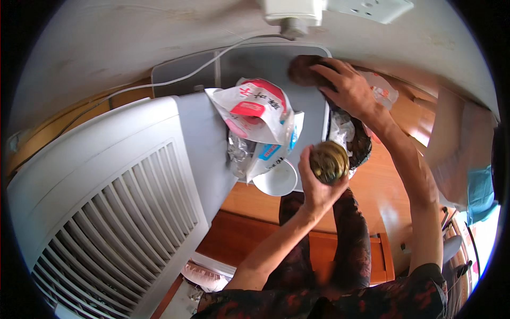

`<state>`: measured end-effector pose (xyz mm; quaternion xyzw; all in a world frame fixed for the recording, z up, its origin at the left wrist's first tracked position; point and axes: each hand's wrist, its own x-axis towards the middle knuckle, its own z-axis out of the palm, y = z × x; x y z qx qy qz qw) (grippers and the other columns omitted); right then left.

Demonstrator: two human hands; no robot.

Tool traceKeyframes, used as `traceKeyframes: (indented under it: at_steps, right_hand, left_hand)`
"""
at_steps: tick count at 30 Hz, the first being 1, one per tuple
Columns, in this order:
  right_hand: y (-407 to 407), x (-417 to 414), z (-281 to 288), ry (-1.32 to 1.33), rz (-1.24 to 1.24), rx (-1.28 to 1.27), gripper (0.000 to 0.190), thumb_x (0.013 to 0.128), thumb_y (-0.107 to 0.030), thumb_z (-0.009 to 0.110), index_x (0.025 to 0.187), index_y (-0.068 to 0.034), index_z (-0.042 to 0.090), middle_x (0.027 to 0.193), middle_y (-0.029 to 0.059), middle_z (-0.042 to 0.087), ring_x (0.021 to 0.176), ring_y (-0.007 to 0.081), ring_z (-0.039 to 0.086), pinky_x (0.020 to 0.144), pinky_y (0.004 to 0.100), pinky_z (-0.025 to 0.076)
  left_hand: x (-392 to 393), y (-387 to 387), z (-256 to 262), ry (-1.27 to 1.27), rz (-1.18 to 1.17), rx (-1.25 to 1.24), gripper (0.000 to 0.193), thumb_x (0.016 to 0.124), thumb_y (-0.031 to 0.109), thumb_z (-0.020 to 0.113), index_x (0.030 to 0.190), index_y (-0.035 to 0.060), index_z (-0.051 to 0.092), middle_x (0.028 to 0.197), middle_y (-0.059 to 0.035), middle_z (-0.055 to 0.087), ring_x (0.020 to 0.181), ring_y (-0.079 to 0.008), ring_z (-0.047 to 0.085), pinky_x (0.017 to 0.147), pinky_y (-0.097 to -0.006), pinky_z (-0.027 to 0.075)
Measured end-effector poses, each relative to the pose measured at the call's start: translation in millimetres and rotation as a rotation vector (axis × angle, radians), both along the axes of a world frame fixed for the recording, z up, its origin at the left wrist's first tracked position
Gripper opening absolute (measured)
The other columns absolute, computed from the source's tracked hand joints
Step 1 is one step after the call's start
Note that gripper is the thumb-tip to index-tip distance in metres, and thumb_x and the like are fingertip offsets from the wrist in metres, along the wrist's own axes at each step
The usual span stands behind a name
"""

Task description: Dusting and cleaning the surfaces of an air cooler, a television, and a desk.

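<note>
My left hand [320,196] is wrapped around a round glass-like vessel [329,163] with greenish-brown contents, held above the front edge of a grey folding table [314,127]. My right hand [352,89] grips a dark brown rounded object [305,71] over the table's far right corner; blur hides what it is. Left of both hands lies a red-and-white printed plastic bag [257,109], with a second white-and-blue bag [271,153] partly under it. A white bowl [275,180] sits by the table's front edge, partly covered by that bag.
A bin lined with a dark bag [361,143] stands against the table's right side, holding crumpled white material [342,127]. To the left is a large white slatted appliance [119,207]. A grey cable [191,75] crosses the table's back to a wall plug [294,27].
</note>
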<state>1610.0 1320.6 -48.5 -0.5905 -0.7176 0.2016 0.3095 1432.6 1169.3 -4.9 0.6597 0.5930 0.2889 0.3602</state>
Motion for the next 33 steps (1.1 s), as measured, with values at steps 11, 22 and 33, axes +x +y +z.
traceKeyframes:
  at_steps: [11, 22, 33]
  right_hand:
    - [173, -176, -43, -0.378, 0.32, -0.134, 0.044, 0.088, -0.015, 0.055, 0.127, -0.034, 0.058, 0.143, 0.0039, 0.042, 0.128, 0.0285, 0.044, 0.104, 0.0429, 0.038]
    - [20, -37, -71, -0.377, -0.152, -0.277, 0.043, 0.086, -0.014, 0.058, 0.125, -0.032, 0.06, 0.135, 0.0106, 0.043, 0.113, 0.0337, 0.05, 0.093, 0.04, 0.048]
    - [-125, -40, -25, -0.187, -0.286, -0.701, 0.029, 0.079, -0.007, 0.059, 0.099, -0.021, 0.072, 0.109, 0.0147, 0.05, 0.1, 0.0358, 0.055, 0.083, 0.0439, 0.052]
  left_hand:
    - [-38, -45, 24, -0.106, -0.058, -0.133, 0.099, 0.066, 0.015, 0.085, 0.139, -0.0016, 0.02, 0.127, -0.0215, 0.04, 0.11, -0.0307, 0.051, 0.093, -0.0417, 0.047]
    - [-49, -42, 22, 0.032, -0.153, -0.082, 0.099, 0.064, 0.017, 0.084, 0.137, -0.0033, 0.021, 0.125, -0.0221, 0.04, 0.11, -0.0318, 0.051, 0.095, -0.0425, 0.045]
    - [-47, 1, 13, -0.049, -0.12, -0.04, 0.1, 0.063, 0.014, 0.083, 0.139, -0.0055, 0.021, 0.126, -0.0208, 0.042, 0.114, -0.0324, 0.048, 0.1, -0.0408, 0.04]
